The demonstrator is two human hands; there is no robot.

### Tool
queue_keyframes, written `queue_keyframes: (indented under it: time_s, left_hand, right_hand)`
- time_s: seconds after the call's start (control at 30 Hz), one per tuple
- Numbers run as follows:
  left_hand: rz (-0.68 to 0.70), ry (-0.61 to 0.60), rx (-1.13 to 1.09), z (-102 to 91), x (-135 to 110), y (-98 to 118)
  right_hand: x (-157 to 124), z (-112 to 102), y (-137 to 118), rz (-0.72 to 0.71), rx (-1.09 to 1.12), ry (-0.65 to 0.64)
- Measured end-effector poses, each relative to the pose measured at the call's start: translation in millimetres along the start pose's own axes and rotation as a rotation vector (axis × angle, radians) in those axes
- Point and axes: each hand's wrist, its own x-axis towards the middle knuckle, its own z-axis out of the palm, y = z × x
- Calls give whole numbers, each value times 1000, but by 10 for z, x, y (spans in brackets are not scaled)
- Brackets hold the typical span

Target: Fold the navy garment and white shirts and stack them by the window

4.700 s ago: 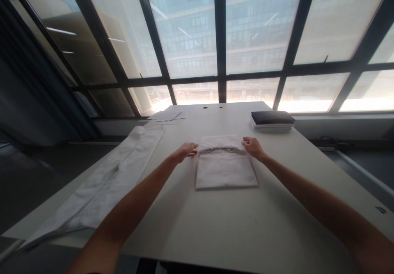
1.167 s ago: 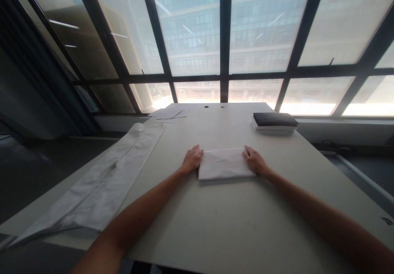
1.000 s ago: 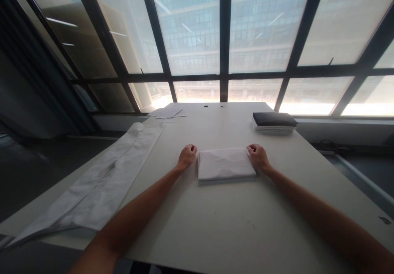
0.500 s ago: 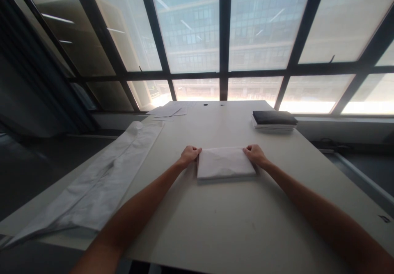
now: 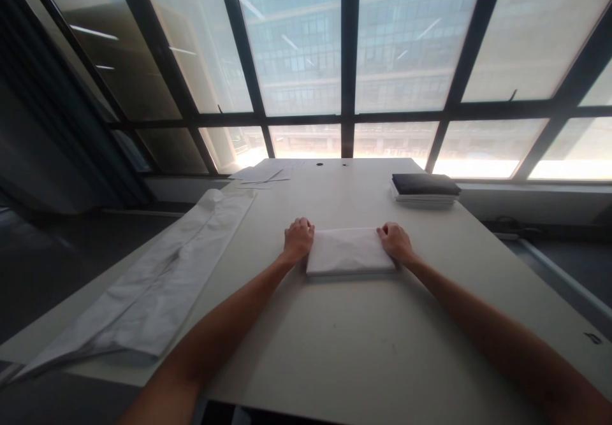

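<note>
Looks like the squaring-up stage: the folded white garment (image 5: 350, 252) sits mid-table (image 5: 363, 348), left hand (image 5: 298, 239) curled against its 9 o'clock edge, right hand (image 5: 394, 241) curled at 3 o'clock. Lifting it next would need fingers under both sides; a folded stack (image 5: 423, 188) sits at 1 o'clock.

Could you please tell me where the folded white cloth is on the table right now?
In the head view, the folded white cloth lies flat mid-table, between the left hand and the right hand, which touch its side edges.
</note>
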Motion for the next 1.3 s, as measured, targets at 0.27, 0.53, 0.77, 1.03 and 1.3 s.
queue_keyframes:
  time_s: [0.27,0.53,0.77,1.03,1.3]
  left_hand:
    - [709,-214,43,373,-399,563]
    - [521,-348,181,257,-301,266]
    - [311,-418,120,139,-183,-14]
    - [30,-151,-234,83,-143,-356]
    - [-266,-466,-770,-483,-348,-363]
  right_hand:
    - [-311,144,-788,-378,102,-25]
    - [-381,245,-637,-373,-52,-221]
    - [-145,117,-116,-100,-104,-326]
    - [-94,19,443,-9,81,-103]
    - [-200,-122,242,140,593,-72]
